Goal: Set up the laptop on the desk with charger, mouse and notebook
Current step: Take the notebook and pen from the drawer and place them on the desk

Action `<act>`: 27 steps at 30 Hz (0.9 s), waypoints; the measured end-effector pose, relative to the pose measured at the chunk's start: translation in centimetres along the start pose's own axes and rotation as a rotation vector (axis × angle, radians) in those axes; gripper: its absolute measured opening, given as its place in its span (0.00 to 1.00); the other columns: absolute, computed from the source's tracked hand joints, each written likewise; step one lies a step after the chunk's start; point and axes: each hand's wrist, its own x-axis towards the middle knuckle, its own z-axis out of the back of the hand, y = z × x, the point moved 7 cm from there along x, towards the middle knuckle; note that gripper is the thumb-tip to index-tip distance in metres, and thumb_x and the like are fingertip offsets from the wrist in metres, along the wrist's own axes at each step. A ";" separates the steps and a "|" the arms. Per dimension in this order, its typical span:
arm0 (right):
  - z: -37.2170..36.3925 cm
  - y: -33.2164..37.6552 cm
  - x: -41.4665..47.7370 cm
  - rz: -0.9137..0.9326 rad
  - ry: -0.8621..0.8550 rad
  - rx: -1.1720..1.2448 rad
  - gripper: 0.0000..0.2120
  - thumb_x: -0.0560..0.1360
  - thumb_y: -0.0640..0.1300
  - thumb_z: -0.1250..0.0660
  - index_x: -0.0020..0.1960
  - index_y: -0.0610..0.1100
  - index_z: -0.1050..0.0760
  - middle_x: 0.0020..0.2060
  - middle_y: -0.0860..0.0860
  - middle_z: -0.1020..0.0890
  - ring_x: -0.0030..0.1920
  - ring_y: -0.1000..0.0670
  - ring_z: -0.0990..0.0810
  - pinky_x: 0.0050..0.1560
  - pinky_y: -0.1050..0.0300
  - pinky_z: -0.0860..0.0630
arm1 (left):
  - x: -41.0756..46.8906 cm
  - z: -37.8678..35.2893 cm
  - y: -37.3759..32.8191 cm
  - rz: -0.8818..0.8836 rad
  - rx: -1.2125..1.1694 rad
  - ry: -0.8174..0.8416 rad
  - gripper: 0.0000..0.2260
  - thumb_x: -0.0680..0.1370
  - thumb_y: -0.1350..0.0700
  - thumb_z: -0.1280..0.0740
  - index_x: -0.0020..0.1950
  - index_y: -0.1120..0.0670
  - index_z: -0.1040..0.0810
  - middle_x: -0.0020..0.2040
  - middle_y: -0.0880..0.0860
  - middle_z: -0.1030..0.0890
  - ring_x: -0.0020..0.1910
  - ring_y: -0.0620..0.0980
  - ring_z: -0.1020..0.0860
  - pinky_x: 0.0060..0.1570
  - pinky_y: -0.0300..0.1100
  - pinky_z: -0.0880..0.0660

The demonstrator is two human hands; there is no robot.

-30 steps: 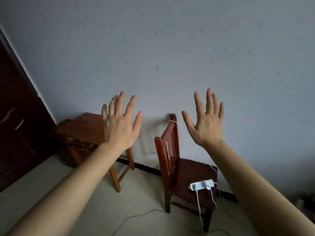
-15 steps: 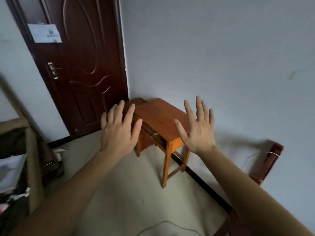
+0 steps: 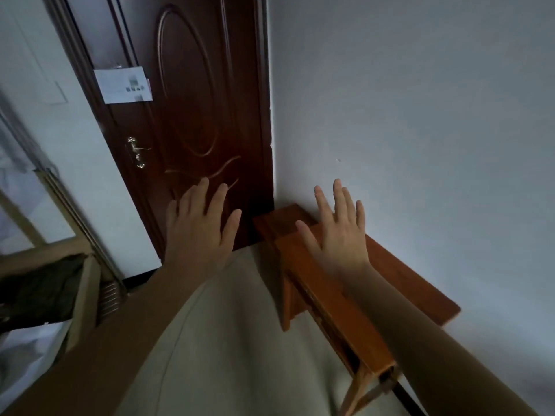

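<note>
Left hand (image 3: 199, 228): hanging open and empty, fingers spread, before the door (image 3: 195, 121).
Right hand (image 3: 341, 228): reaching open and empty over the wooden desk (image 3: 399, 283).
Change: the view is swinging left, from the chair with the power strip toward the desk.
Task things: laptop, charger, mouse and notebook are showing nowhere; setup seems unstarted.

Nothing you can actually read here

Only candidate is a white paper notice (image 3: 123, 85) stuck on the dark wooden door (image 3: 195, 115), up above the door handle (image 3: 136, 151); its print is way too small and blurry to make out.
</note>
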 end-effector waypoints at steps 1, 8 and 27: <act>-1.5 0.7 2.9 0.007 0.013 0.006 0.34 0.80 0.71 0.55 0.81 0.56 0.53 0.82 0.48 0.53 0.81 0.43 0.55 0.77 0.40 0.61 | 2.0 -1.2 1.7 0.020 0.010 -0.009 0.26 0.82 0.42 0.46 0.75 0.56 0.30 0.74 0.63 0.31 0.71 0.64 0.32 0.66 0.65 0.33; -11.5 6.1 15.2 0.097 0.038 -0.035 0.36 0.80 0.71 0.53 0.81 0.55 0.51 0.81 0.46 0.49 0.81 0.42 0.51 0.73 0.46 0.70 | 9.5 -9.0 12.8 0.088 0.051 -0.079 0.25 0.83 0.41 0.46 0.74 0.54 0.31 0.73 0.61 0.30 0.68 0.63 0.30 0.63 0.63 0.31; -28.5 6.9 42.4 -0.042 0.001 -0.211 0.35 0.81 0.66 0.50 0.82 0.50 0.52 0.81 0.41 0.52 0.81 0.40 0.52 0.79 0.37 0.53 | 39.6 -30.5 27.5 -0.096 -0.094 0.110 0.29 0.82 0.39 0.49 0.76 0.55 0.32 0.75 0.64 0.33 0.75 0.64 0.38 0.68 0.67 0.37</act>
